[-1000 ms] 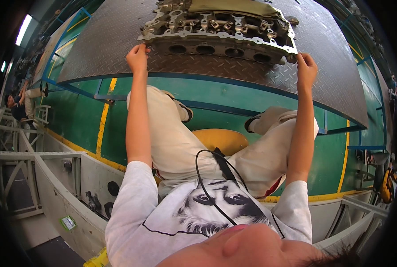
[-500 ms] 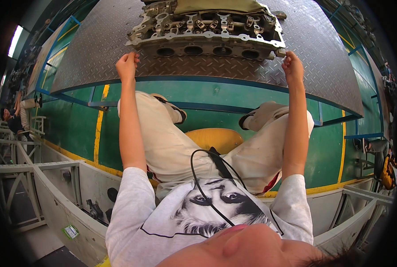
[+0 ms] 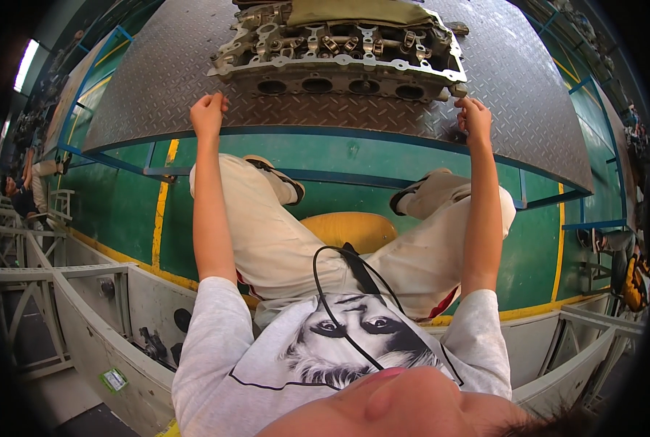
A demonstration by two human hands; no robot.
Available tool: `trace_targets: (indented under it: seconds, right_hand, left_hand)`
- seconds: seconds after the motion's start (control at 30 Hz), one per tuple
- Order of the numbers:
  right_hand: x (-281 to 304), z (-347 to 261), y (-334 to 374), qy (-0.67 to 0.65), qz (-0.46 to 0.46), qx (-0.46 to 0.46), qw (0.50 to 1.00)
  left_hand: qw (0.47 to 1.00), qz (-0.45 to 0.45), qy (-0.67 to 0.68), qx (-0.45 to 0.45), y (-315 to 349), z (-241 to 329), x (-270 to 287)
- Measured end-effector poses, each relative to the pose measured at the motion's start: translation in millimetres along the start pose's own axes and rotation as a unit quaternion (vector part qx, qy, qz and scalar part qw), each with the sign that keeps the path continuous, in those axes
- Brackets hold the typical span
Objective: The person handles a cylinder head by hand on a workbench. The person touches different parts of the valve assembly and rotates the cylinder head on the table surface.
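A grey metal engine cylinder head (image 3: 339, 62) lies on the dark tread-plate table top, with a row of oval ports along its near side. Rocker parts show in its open top. My left hand (image 3: 208, 115), loosely closed with fingers curled, is at the plate just short of the head's near left corner; nothing shows in it. Close to the near right corner is my right hand (image 3: 474, 118), its fingers bent but apart and a small gap between them and the metal. A dark patch under the right fingers is too blurred to tell.
An olive cloth-like piece (image 3: 358, 11) lies behind the head's open top. The table (image 3: 150, 95) has a blue frame along its near edge. A yellow stool seat (image 3: 350, 229) is between my legs. Another person (image 3: 30, 182) is far left, with grey metal racks (image 3: 96, 320) nearer.
My right hand has come off the head's right corner, drawn slightly toward me, and its fingers have loosened. The left hand has dropped slightly nearer. The head looks unmoved.
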State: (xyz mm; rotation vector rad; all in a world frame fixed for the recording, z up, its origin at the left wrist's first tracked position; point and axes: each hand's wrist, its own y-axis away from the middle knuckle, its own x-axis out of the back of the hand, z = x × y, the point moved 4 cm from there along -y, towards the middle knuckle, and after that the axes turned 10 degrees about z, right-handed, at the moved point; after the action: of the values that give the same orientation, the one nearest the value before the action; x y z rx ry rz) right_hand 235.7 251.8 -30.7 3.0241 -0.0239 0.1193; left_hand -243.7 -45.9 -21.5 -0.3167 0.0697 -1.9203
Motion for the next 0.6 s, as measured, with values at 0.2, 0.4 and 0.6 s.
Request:
trace_targets:
  seconds: [0.2, 0.4, 0.6]
  right_hand:
    - [3, -5, 5, -0.004, -0.004, 0.017, 1.000]
    - [8, -9, 14, 0.027, -0.028, 0.058, 0.998]
    - [16, -7, 14, 0.039, -0.028, 0.055, 0.997]
  left_hand:
    - [0.999, 0.022, -0.048, -0.010, 8, 4, 6]
    - [0.999, 0.039, -0.024, -0.025, 13, 10, 13]
    - [0.997, 0.047, -0.014, -0.058, 23, 20, 19]
